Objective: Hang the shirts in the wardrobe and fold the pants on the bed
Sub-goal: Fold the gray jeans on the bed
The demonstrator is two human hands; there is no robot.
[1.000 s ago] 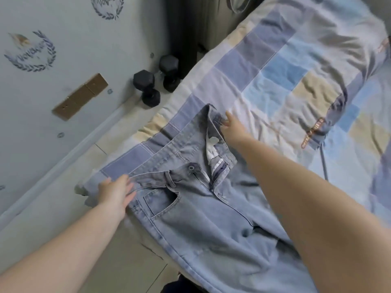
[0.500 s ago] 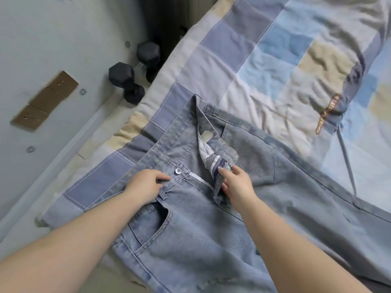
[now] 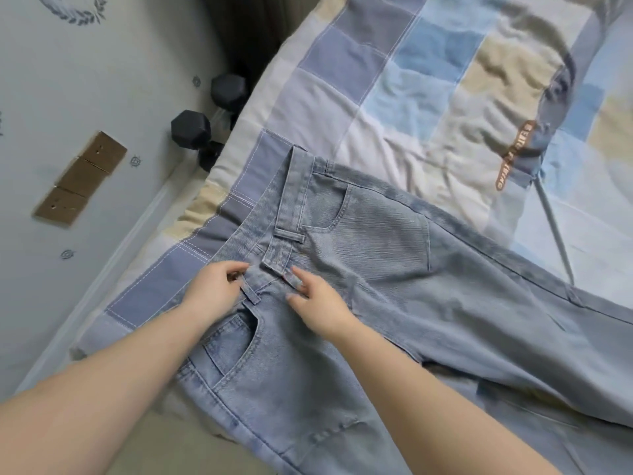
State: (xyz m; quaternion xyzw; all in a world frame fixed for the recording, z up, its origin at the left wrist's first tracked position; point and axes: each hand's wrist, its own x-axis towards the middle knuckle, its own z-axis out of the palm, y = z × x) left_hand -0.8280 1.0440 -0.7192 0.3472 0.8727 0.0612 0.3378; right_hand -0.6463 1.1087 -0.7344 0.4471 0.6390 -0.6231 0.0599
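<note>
Where the pale wall [image 3: 85, 80] fills the left of the view, it carries faint printed emblems and three brown cardboard patches [image 3: 80, 178] set in a diagonal row; a white skirting strip [image 3: 113, 255] runs along its foot. Two black hex dumbbells [image 3: 205, 121] stand on the floor in the gap between wall and bed. Bed [image 3: 394, 80]: covered by a patchwork quilt of blue, grey-violet, cream and white squares, creased, with an orange printed label [image 3: 513, 156] toward the right.

Jeans [image 3: 428, 286]: light blue denim, laid flat on the near part of the bed, waistband toward the wall-side edge, legs running off right and toward the viewer, the near leg overhanging the bed edge. Waistband doubled over on itself at the fly; belt loops, front pocket and pale contrast stitching visible.

Left hand [image 3: 212, 293]: fingers curled, pinching the waistband beside a belt loop. Right hand [image 3: 318, 306]: just beside the left, thumb and forefinger nipping the denim at the fly, remaining fingers bent against the cloth. Both forearms bare.
</note>
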